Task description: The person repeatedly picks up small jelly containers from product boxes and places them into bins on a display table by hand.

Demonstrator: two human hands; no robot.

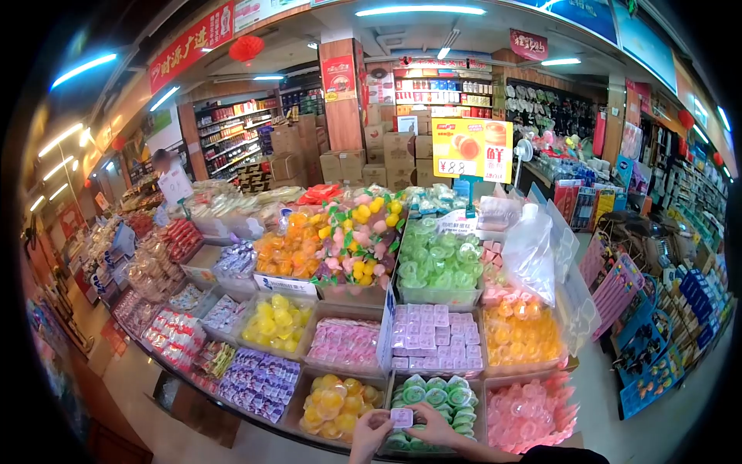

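Between the fingertips of my left hand [370, 435] and my right hand [435, 428] is a small square jelly cup [402, 417] with a pale purple top. Both hands are closed on its sides, over the front bin. Beneath them lie green-lidded round jelly cups [434, 396]. Stacked square purple cups [437, 332] of similar look fill the bin just behind. Yellow-orange round jelly cups [338, 406] are to the left of my left hand, and pink jelly cups [525, 414] lie to the right of my right hand.
Further bins hold orange jellies [523, 334], green jellies [439, 259] and purple packets [259, 383]. A clear plastic bag [529, 251] hangs at the right, near a yellow price sign [473, 149]. Cardboard boxes [399, 155] stand behind; a person [170, 174] is at far left.
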